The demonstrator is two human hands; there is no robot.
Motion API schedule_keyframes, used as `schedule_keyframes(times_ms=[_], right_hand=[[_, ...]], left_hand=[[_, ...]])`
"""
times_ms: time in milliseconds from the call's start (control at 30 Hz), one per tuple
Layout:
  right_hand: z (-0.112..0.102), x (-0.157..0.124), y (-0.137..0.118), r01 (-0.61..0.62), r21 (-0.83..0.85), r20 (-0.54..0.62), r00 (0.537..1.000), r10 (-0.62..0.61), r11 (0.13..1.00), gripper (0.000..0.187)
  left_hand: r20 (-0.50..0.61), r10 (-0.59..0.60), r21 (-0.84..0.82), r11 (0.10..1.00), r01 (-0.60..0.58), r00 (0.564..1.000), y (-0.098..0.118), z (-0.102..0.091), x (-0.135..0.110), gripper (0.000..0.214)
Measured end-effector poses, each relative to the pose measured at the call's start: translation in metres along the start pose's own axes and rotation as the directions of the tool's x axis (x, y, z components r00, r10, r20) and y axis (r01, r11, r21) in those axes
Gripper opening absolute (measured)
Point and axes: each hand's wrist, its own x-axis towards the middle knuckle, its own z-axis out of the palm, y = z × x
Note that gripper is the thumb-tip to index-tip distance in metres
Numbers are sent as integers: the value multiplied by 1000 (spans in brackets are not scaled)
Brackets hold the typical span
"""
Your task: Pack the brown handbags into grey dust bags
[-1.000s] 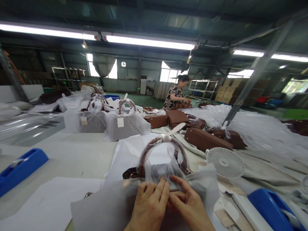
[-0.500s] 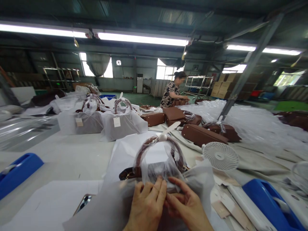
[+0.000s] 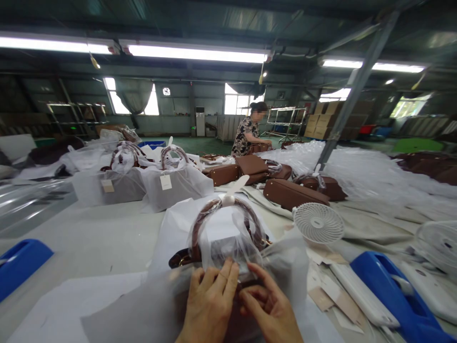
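Note:
A brown handbag (image 3: 195,238) stands in front of me, its handles sheathed in clear film and joined at the top by a white tie. Thin translucent wrapping sheet (image 3: 143,305) covers most of its body. My left hand (image 3: 212,300) lies on the front of the bag with its fingers stretched out flat. Beside it, my right hand (image 3: 269,305) is closed, thumb and curled fingers together and the index finger extended over the wrapping. What sits between those fingertips is too small to make out.
Two wrapped bags (image 3: 174,183) with tags stand at the back left. Brown bags (image 3: 296,193) lie behind mine. To the right are a white fan (image 3: 319,223), a blue tape dispenser (image 3: 387,295) and cards (image 3: 333,290). Another person (image 3: 248,131) works in the distance.
The whole view has shifted left a little. My hands stay at the bag's front, with the right index finger slightly more raised. A phone seen at lower left is now out of sight.

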Motion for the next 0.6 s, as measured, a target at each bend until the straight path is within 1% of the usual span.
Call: schedule_keyframes(times_ms=[133, 233, 333, 467, 567, 600], right_hand=[[2, -1, 7, 2, -10, -16, 1000, -2, 1000, 78], [1, 0, 13, 21, -52, -35, 999, -23, 998, 80], [0, 2, 15, 33, -122, -54, 998, -40, 992, 80], [-3, 6, 19, 66, -210, -50, 996, -78, 976, 73], [-7, 5, 23, 92, -283, -30, 994, -105, 955, 65], [-9, 4, 23, 104, -318, -5, 994, -111, 942, 63]], left_hand=[[4, 2, -15, 1000, -2, 1000, -1, 0, 0, 32], [-9, -3, -24, 1000, 2, 1000, 0, 0, 1, 32], [32, 10, -28, 1000, -10, 999, -1, -1, 0, 37], [112, -11, -49, 999, 16, 994, 0, -4, 0, 46], [101, -20, -29, 999, 23, 995, 2, -5, 0, 40], [87, -25, -11, 1000, 26, 996, 4, -5, 1, 37]])
